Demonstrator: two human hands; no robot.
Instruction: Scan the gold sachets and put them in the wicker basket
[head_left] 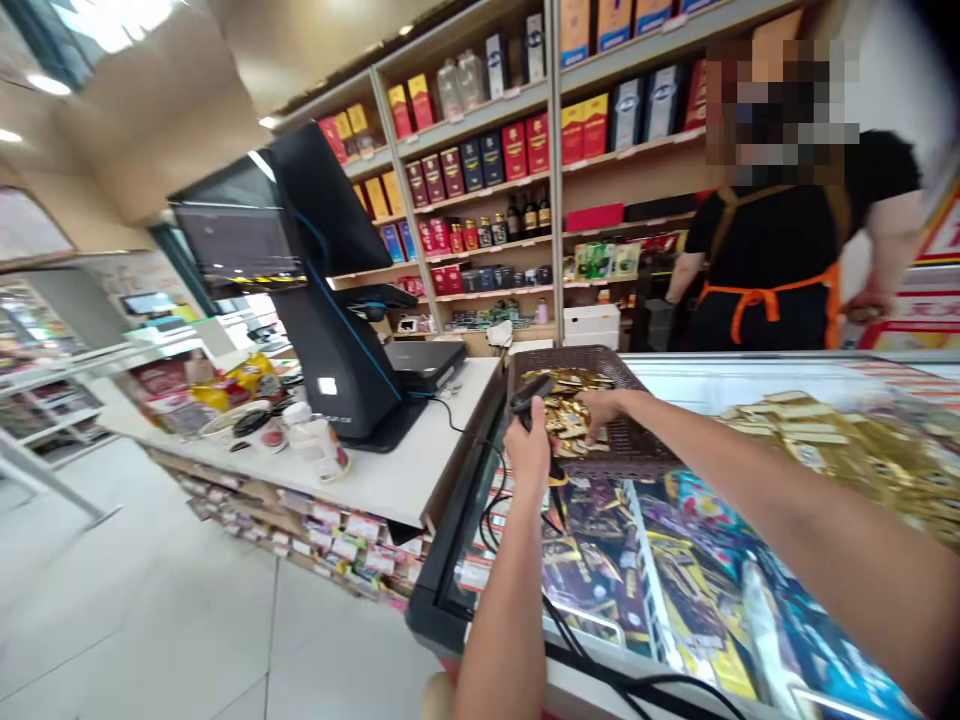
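My left hand [529,440] is closed around a black corded hand tool [531,392], held upright at the near left corner of a brown woven basket [637,460]. The tool's exact kind does not show clearly. Small shiny gold packets [568,420] lie in the basket. Reaching in from the right, my right hand [602,408] has its fingers bent down on the packets, seemingly gripping one; the fingertips are partly hidden. The basket stands on the glass top of a display freezer [442,600] with colourful packages inside.
Gold pouches [825,430] are heaped on the freezer at right. Black cables [585,650] trail over its front edge. On the left counter [405,490] stand a checkout terminal [330,330] and tubs [319,445]. A person in an orange-trimmed apron [772,270] stands behind.
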